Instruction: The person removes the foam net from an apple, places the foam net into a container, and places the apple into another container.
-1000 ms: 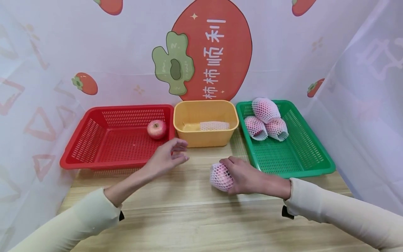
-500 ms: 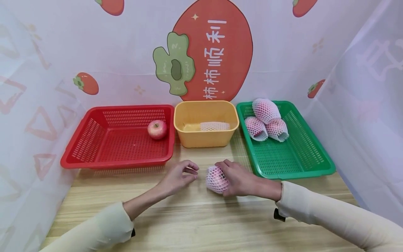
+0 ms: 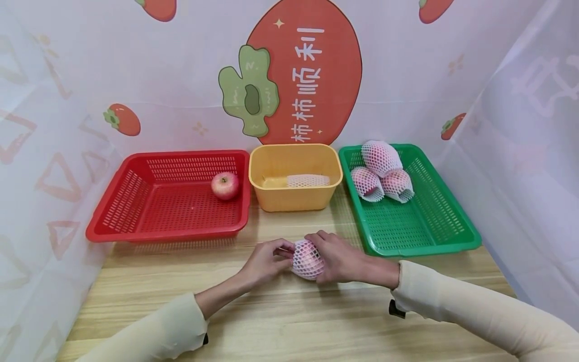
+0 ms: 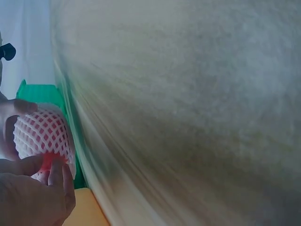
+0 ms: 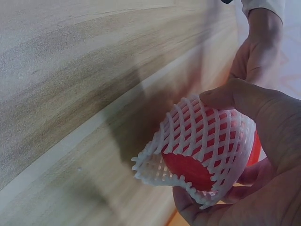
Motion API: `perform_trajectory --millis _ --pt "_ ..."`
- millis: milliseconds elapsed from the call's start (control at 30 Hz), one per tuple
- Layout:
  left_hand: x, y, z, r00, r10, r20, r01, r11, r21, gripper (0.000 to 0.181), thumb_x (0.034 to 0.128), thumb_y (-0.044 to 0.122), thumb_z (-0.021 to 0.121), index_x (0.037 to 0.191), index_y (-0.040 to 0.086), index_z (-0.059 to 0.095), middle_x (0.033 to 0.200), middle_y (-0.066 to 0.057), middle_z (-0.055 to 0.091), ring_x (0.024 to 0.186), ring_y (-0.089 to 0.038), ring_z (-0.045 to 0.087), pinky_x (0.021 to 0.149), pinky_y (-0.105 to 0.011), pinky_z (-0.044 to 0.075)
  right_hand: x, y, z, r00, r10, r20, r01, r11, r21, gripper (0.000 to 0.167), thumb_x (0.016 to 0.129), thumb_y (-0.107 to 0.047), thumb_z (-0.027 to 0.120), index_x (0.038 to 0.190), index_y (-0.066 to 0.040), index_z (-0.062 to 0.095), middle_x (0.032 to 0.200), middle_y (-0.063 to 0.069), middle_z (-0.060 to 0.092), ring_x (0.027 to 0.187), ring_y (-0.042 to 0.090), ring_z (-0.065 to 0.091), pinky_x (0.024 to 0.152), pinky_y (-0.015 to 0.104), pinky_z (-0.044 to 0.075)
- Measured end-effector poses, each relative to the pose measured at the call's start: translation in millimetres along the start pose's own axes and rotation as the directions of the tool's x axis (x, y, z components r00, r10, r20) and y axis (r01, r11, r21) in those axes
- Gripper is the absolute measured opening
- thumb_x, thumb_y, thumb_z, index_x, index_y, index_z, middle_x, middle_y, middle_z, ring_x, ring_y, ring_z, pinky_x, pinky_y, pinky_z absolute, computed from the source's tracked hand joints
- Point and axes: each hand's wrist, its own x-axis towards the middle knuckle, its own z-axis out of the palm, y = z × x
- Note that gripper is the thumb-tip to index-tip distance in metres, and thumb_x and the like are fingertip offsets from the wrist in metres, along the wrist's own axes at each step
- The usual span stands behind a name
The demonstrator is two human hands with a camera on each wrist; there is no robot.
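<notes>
Backdrop: white cloth (image 3: 181, 65) is hung behind and at both sides, printed with a big orange-red persimmon (image 3: 336, 75) and Chinese characters.
Table: a wood-grain top (image 3: 253, 327) is overlooked by the head camera.
Red basket: a slotted plastic basket (image 3: 163, 236) is set at the left.
Green basket: a similar basket (image 3: 407, 226) is set at the right, slightly angled.
Yellow bin: a smooth-walled tub (image 3: 296, 199) is placed between the two baskets.
Right hand: the netted apple is gripped by the right hand (image 3: 341, 259), thumb on one side, fingers on the other.
Left hand: the same apple is touched from the left by the bent fingers of the left hand (image 3: 267, 261); whether anything is pinched cannot be told.
Netted apple: it (image 3: 308, 260) is held between both hands, in front of the yellow bin; red skin is bared at the net's ragged open end.
Wrapped apples: three more (image 3: 381, 158) are grouped in the green basket's back left part.
Bare apple: one unwrapped apple (image 3: 224, 186) is seated near the red basket's right wall.
Foam net: white netting (image 3: 308, 180) is laid inside the yellow bin.
</notes>
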Motion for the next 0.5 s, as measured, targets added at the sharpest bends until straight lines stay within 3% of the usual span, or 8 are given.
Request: perform_trajectory --millis 167,500 --pt "-0.4 -1.2 3.7 1.000 0.001 0.002 -0.001 1.000 -0.004 0.037 0.0860 -0.006 0.081 0.120 -0.009 0.068 0.118 -0.024 0.074 0.108 -0.038 0.074 0.098 -0.050 0.058 1.6 -1.1 2.3 1.000 0.006 -0.001 -0.006 1.000 -0.006 0.099 0.064 -0.021 0.101 0.146 0.005 0.052 0.125 0.018 0.064 0.109 0.033 0.066 0.094 0.048 0.059" --pt "0.4 2.0 10.1 0.999 -0.043 0.007 0.043 0.999 0.018 0.056 0.0788 -0.002 0.089 0.129 -0.004 0.064 0.128 -0.027 0.069 0.116 -0.041 0.071 0.094 -0.042 0.061 4.2 -3.1 5.0 1.000 -0.015 -0.027 0.016 1.000 0.012 0.097 0.063 -0.023 0.101 0.142 0.006 0.054 0.122 0.018 0.066 0.107 0.031 0.067 0.091 0.047 0.060"
